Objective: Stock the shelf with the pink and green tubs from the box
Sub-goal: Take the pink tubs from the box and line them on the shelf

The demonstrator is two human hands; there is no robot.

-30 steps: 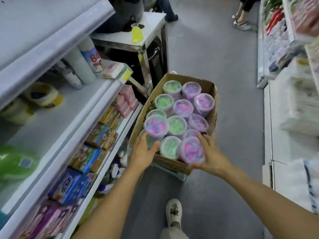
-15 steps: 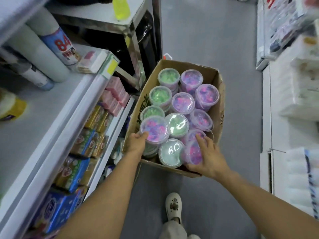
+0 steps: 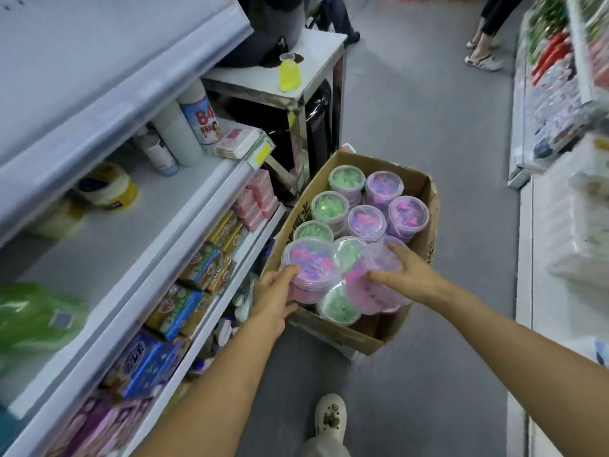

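I have a pink tub (image 3: 311, 270) in my left hand (image 3: 272, 300), fingers curled round its side with the thumb up at the lid rim, and a second pink tub (image 3: 374, 285) tilted over in my right hand (image 3: 407, 275), fingers spread across its lid and wall and wrapped round it. Both are raised a little above the near end of the cardboard box (image 3: 333, 331), which sits on the floor (image 3: 412, 127) just beside the shelf unit. Under and behind my two tubs the box is packed: a green tub (image 3: 339, 306) at the near edge, more green tubs (image 3: 329, 206) down the left side, more pink ones (image 3: 407, 214) on the right, and I can't tell how many layers lie beneath. The middle shelf (image 3: 108, 258) to my left has a bare stretch of white board between a green bag (image 3: 29, 321) and the white bottles (image 3: 178, 133) and yellow-lidded jar (image 3: 108, 189) further back; I see no pink or green tub standing on it or on the crowded shelf below (image 3: 204, 268). So I judge the job barely begun: these two are lifted but not yet placed, and nearly the whole box is left to carry across.
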